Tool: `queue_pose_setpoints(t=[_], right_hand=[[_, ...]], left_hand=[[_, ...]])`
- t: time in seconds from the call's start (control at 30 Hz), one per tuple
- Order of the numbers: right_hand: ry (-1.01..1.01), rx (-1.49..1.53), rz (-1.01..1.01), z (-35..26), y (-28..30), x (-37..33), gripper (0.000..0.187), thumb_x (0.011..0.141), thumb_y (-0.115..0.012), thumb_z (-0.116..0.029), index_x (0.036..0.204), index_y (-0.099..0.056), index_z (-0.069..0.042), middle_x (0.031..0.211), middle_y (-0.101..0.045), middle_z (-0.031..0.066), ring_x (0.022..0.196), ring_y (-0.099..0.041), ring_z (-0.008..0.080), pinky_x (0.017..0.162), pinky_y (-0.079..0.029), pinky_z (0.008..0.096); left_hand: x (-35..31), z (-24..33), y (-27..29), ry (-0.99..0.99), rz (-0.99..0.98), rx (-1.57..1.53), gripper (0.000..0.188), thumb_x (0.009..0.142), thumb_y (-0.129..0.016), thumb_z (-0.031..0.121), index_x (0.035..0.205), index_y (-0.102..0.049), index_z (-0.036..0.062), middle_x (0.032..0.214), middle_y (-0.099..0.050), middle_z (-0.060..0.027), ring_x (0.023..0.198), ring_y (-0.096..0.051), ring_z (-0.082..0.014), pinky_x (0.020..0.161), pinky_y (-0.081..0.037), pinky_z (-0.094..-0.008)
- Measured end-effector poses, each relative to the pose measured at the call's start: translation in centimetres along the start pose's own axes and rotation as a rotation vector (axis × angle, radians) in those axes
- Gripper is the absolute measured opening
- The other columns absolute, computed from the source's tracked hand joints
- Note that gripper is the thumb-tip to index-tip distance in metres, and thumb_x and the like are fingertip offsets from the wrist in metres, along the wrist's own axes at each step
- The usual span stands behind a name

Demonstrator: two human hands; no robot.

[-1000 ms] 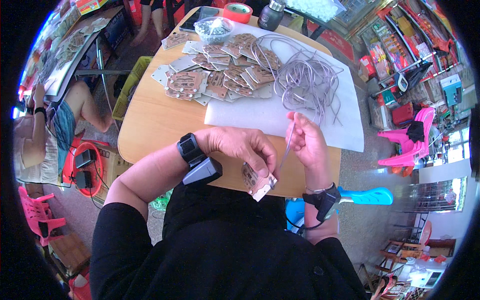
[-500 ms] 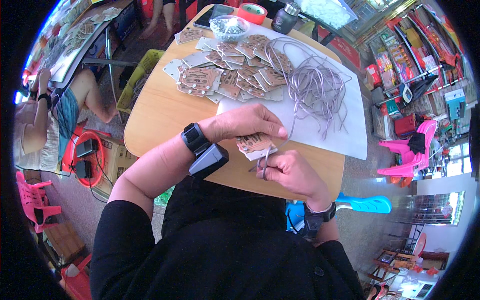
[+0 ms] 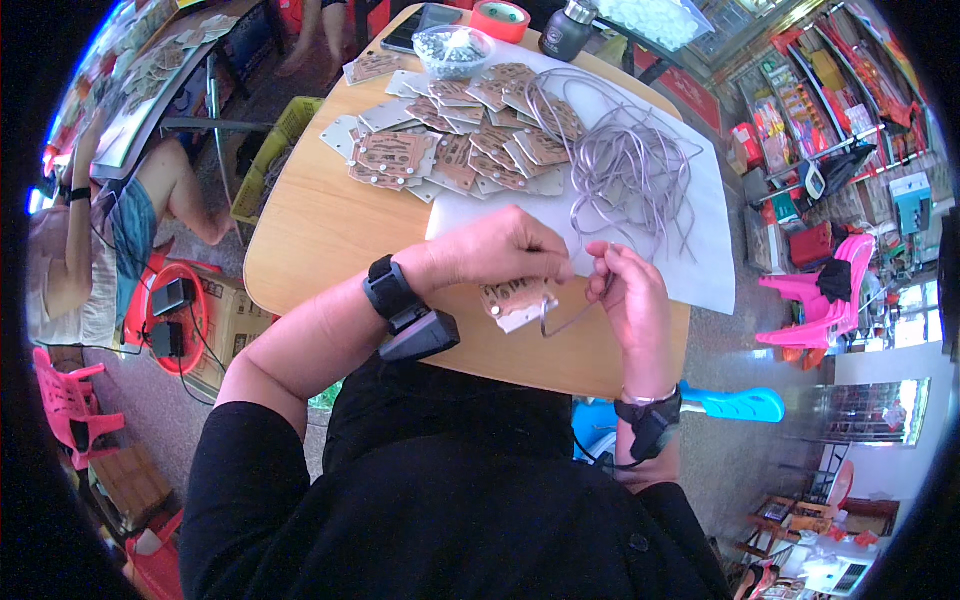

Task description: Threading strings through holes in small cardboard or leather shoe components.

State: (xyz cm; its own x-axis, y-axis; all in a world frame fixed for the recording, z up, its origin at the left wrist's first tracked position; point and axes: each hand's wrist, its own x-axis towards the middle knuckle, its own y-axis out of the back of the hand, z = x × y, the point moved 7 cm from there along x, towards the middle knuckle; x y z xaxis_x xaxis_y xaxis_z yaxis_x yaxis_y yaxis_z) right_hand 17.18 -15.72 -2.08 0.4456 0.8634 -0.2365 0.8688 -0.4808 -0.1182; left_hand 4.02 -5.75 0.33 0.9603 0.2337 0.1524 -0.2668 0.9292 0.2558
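My left hand (image 3: pixel 497 247) is closed, its fingers gripping the upper part of a small brown printed card (image 3: pixel 517 303) with a pale lower edge and white dots. A grey cord (image 3: pixel 570 323) runs from the card's right edge in a short loop up to my right hand (image 3: pixel 634 295). The thumb and fingers of that hand pinch the cord just right of the left fingertips. Beyond both hands lies a heap of similar cards (image 3: pixel 395 155), and to its right a loose tangle of the same grey cord (image 3: pixel 640 165) rests on a white sheet (image 3: pixel 705 255).
At the table's far end are a clear bowl (image 3: pixel 453 55) of small dark and white pieces, a red tape roll (image 3: pixel 500 20), a phone (image 3: pixel 420 30) and a dark bottle (image 3: pixel 568 32). Another person (image 3: pixel 75 250) sits on the left. A pink chair (image 3: pixel 825 295) stands on the right.
My right hand has moved up and away from the card's lower edge, drawing the cord upward. My left hand keeps its hold on the card, which has shifted slightly.
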Motion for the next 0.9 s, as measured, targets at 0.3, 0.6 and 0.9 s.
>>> queue_pose_setpoints(t=[0.3, 0.6, 0.9], right_hand=[[-0.08, 0.287, -0.05, 1.2, -1.0, 3.9, 0.027, 0.091, -0.058, -0.021, 0.103, -0.058, 0.003, 0.064, -0.04, -0.0067, 0.046, -0.03, 0.0041, 0.043, -0.025, 0.0226], [-0.022, 0.391, -0.054, -0.7, -2.1, 2.9, 0.029, 0.092, -0.057, -0.02, 0.108, -0.057, 0.003, 0.071, -0.049, -0.0036, 0.064, -0.044, 0.0074, 0.059, -0.037, 0.0255], [0.138, 0.015, -0.139, -3.3, -3.2, 2.6, 0.029, 0.091, -0.06, -0.023, 0.109, -0.066, 0.0, 0.077, -0.052, -0.0077, 0.068, -0.039, 0.0047, 0.065, -0.034, 0.0198]], left_hand=[[-0.9, 0.2, -3.1, 0.006, -0.334, 0.047, 0.023, 0.087, -0.063, 0.018, 0.078, -0.061, -0.0022, 0.061, -0.057, -0.007, 0.057, -0.053, -0.0125, 0.055, -0.043, -0.0326], [0.2, -0.3, 1.8, -0.007, 0.189, 0.19, 0.021, 0.087, -0.064, 0.021, 0.084, -0.065, -0.0005, 0.07, -0.062, -0.008, 0.065, -0.059, -0.0132, 0.06, -0.047, -0.0306], [0.3, -1.0, 0.1, -0.107, 0.053, 0.306, 0.019, 0.086, -0.064, 0.02, 0.085, -0.065, 0.0006, 0.071, -0.064, -0.012, 0.062, -0.062, -0.0234, 0.059, -0.048, -0.0354]])
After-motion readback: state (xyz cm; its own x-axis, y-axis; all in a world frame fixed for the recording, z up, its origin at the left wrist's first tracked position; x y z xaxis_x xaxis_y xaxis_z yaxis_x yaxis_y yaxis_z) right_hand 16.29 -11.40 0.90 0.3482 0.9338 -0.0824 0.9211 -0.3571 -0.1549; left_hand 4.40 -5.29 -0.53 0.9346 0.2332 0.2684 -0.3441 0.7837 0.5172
